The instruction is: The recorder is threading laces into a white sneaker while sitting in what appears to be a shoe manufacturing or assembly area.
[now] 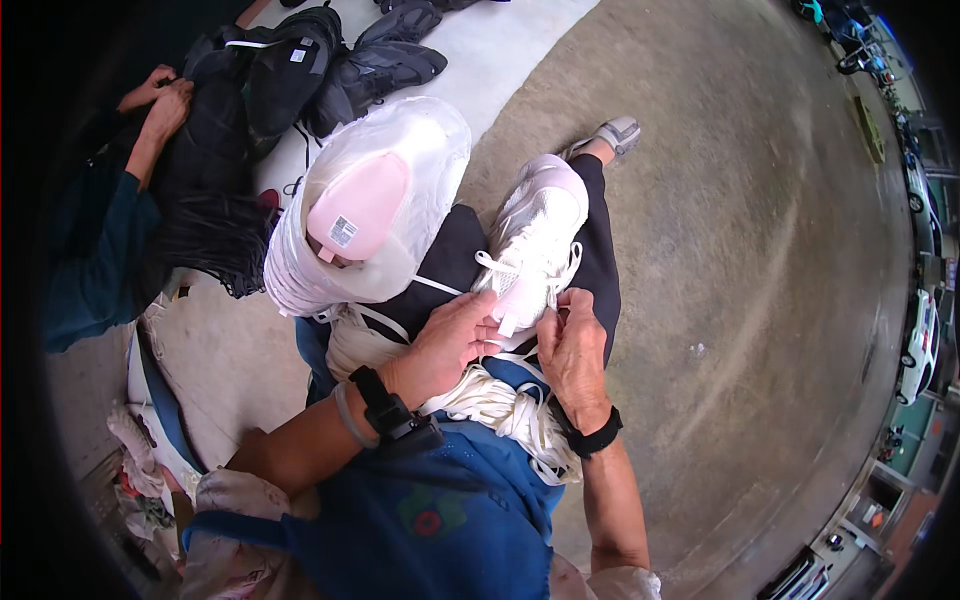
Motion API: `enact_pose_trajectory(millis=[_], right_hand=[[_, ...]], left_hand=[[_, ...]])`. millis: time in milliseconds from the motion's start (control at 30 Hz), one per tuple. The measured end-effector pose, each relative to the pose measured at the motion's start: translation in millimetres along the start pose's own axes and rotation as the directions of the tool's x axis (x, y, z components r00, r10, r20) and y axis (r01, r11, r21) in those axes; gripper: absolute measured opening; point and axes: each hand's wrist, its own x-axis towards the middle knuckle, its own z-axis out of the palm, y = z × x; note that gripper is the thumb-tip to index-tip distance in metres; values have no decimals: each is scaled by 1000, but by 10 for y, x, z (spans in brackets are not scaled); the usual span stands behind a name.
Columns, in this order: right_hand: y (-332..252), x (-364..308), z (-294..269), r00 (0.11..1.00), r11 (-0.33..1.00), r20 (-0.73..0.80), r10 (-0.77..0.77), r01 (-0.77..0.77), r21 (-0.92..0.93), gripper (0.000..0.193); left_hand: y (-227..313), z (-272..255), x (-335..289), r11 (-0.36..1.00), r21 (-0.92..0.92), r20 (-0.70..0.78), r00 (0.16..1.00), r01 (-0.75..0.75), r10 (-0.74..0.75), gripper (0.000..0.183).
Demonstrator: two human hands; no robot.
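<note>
A white sneaker [535, 230] with a pale pink toe and tongue lies across my lap, its toe pointing away from me. White laces loop out from both sides of its throat. Fingers of my left hand [440, 345] grip the left edge of its opening, and a lace end sticks out beyond them. At the right edge, my right hand [573, 350] pinches a white shoelace; its fingertips are partly hidden. A thick bundle of loose white laces [490, 400] rests on my blue apron [430, 500] below both hands.
Nearer the camera, left of my hands, stands a white shoe piece [435, 140] with a pink insole [365, 205]. Black shoes [380, 75] lie on a white surface [510, 45]. Another person's hands [160, 100] work beside black laces [215, 235]. Parked vehicles [920, 345] line the far right.
</note>
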Motion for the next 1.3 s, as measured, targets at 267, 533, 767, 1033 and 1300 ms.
enact_pose_trajectory(millis=[267,533,767,1033,1300], right_hand=[[-114,38,-46,1000,1000,-21,22,-21,15,12],[-47,-39,-87,987,968,-49,-154,141,-209,16],[-108,-38,-208,887,796,302,349,-451,403,14],[-460,-557,172,935,834,353,38,-225,505,17],[-790,-473,65,888,932,450,100,-242,269,14]], left_hand=[[-89,38,64,991,109,97,993,-81,71,36],[-99,74,79,1000,12,176,984,-28,25,39],[-96,63,98,1000,-5,180,984,6,-5,38],[-182,-87,203,992,-115,211,977,48,-23,31],[45,-145,-48,982,-65,387,912,175,-136,44]])
